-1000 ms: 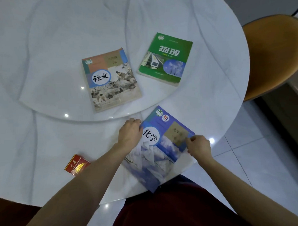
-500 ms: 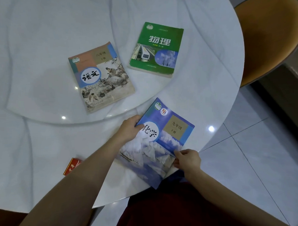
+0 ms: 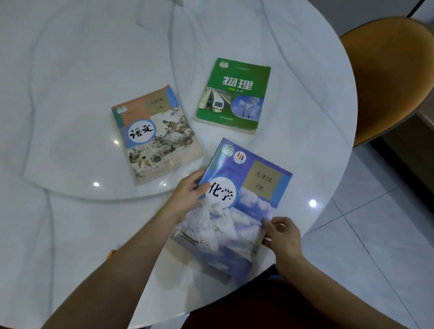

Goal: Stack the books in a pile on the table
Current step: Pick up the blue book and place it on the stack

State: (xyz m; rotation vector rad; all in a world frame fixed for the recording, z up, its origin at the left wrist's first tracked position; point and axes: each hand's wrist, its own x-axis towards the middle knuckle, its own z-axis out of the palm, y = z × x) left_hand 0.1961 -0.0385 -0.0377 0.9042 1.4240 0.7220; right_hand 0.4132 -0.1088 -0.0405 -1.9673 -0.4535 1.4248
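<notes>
My left hand [image 3: 187,193] reaches forward, fingers curled in a grip. My right hand [image 3: 282,236] pinches, just right of it.

Glossy marble-look table [image 3: 65,231], glossy paper cover on the blue book [image 3: 239,212].

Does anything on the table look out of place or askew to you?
A small red packet peeks from behind the left forearm, unrelated to the books. The blue book, gripped by both hands, is skewed.
</notes>
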